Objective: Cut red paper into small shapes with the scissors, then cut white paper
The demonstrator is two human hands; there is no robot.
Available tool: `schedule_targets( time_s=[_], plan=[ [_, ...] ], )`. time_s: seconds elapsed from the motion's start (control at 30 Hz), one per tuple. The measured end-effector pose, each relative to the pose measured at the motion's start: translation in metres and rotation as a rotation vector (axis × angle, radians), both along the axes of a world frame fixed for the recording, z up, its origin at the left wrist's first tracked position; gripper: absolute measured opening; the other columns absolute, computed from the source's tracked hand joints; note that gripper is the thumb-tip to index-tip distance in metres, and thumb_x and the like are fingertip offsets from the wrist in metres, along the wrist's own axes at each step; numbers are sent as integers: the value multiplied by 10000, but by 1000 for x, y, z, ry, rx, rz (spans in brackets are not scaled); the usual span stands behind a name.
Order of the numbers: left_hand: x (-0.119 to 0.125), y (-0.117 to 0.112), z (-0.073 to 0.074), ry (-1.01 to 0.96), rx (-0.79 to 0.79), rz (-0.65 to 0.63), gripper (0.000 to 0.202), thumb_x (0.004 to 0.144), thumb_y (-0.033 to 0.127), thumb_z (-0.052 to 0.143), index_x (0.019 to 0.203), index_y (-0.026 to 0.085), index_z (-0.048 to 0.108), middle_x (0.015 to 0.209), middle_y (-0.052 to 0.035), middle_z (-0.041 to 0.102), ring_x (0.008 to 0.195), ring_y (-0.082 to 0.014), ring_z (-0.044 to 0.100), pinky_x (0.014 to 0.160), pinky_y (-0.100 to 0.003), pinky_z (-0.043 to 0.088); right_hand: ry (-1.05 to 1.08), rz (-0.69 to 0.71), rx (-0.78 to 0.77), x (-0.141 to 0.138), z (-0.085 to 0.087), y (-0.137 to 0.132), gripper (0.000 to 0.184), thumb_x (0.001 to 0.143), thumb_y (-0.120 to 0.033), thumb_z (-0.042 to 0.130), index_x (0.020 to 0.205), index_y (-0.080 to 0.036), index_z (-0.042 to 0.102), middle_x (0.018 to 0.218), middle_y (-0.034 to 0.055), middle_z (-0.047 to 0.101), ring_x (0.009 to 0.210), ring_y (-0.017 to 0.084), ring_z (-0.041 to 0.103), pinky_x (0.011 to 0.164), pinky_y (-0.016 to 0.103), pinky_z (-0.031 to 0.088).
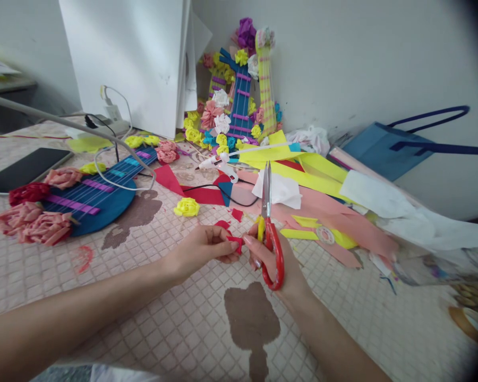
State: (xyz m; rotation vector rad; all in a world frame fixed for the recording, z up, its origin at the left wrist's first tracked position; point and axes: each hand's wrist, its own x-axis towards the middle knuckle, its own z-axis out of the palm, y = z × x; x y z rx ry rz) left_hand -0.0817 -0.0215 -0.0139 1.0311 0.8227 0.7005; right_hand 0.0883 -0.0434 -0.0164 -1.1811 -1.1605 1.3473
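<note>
Between thumb and fingers, my left hand (207,246) pinches a small red piece of paper or felt (236,243). My right hand (276,254) is closed around red-handled scissors (274,254), whose blades point up and away from me. Its thumb and fingertips meet close to the red piece's right edge; whether they touch it I cannot tell. Another red scrap (236,214) lies on the table just beyond my hands. A yellow paper rose (187,207) sits to the left of it.
At left lies a blue paper guitar (103,207) with paper roses, near a black phone (27,168). A white glue gun (219,163) with a trailing cord lies ahead. Yellow strips (318,170) and pink sheets (334,212) spread right. Decorated guitars (242,98) lean on the wall beside a blue bag (386,148).
</note>
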Motion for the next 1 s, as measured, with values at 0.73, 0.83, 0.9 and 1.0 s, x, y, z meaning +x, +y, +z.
schedule_targets(
  time_s=[0.73, 0.83, 0.9, 1.0],
  plan=[
    [0, 1, -2, 54, 23, -7, 243, 725, 349, 728, 713, 134, 617, 701, -22, 684, 654, -118, 604, 666, -263, 473, -69, 26, -29, -1, 8, 1, 240, 753, -356, 691, 799, -207, 509, 603, -76, 518, 408, 65, 443, 378, 200, 388],
    [0, 1, -1, 69, 42, -16, 215, 730, 326, 718, 705, 137, 620, 697, -17, 675, 651, -119, 598, 663, -264, 469, -110, 38, -31, -1, 8, 3, 237, 712, -301, 709, 782, -213, 501, 654, -63, 528, 449, 80, 462, 390, 212, 395],
    [1, 0, 1, 76, 34, -28, 206, 738, 318, 711, 703, 137, 620, 699, -15, 673, 650, -116, 597, 667, -263, 472, -138, 36, -16, -2, 7, 3, 225, 705, -271, 701, 783, -217, 497, 685, -55, 535, 468, 87, 466, 402, 223, 398],
    [1, 0, 2, 79, 13, -51, 221, 753, 337, 701, 738, 128, 632, 745, -32, 686, 688, -125, 612, 696, -271, 484, -140, 9, 9, -3, 5, 3, 225, 705, -249, 695, 790, -220, 489, 699, -51, 531, 498, 95, 475, 422, 229, 403]
  ],
)
